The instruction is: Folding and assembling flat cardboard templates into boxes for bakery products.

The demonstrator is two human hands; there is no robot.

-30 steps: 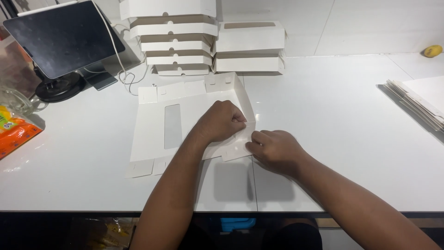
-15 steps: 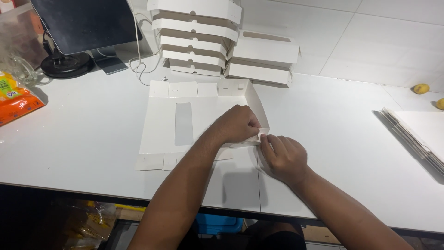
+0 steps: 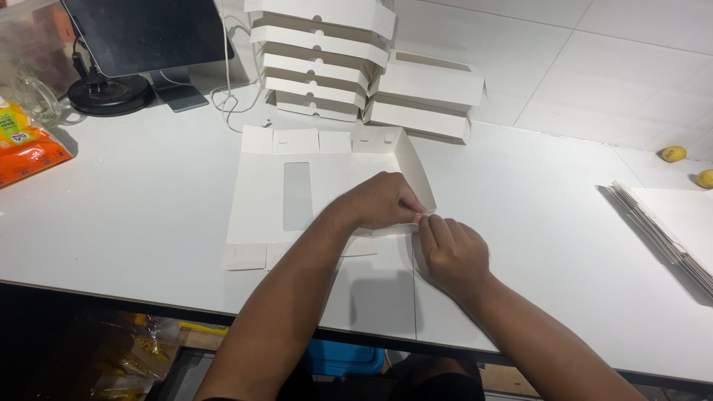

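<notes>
A flat white cardboard box blank (image 3: 271,193) with a long window cut-out lies on the white table (image 3: 134,215). Its right side wall stands folded up. My left hand (image 3: 382,202) presses on the blank near that wall, fingers curled over a flap. Just to its right, my right hand (image 3: 449,252) pinches the same corner flap, fingertips touching the left hand's.
Stacks of folded white boxes (image 3: 319,59) stand at the back. A dark monitor on a round base (image 3: 111,89) is at the back left, an orange packet (image 3: 26,148) at the left edge. A pile of flat blanks (image 3: 668,223) lies right, two small yellow objects (image 3: 674,154) beyond.
The view shifted, so the table sits higher and further left than before. Both hands stay on the box corner, the right hand moving closer until its fingertips meet the left.
</notes>
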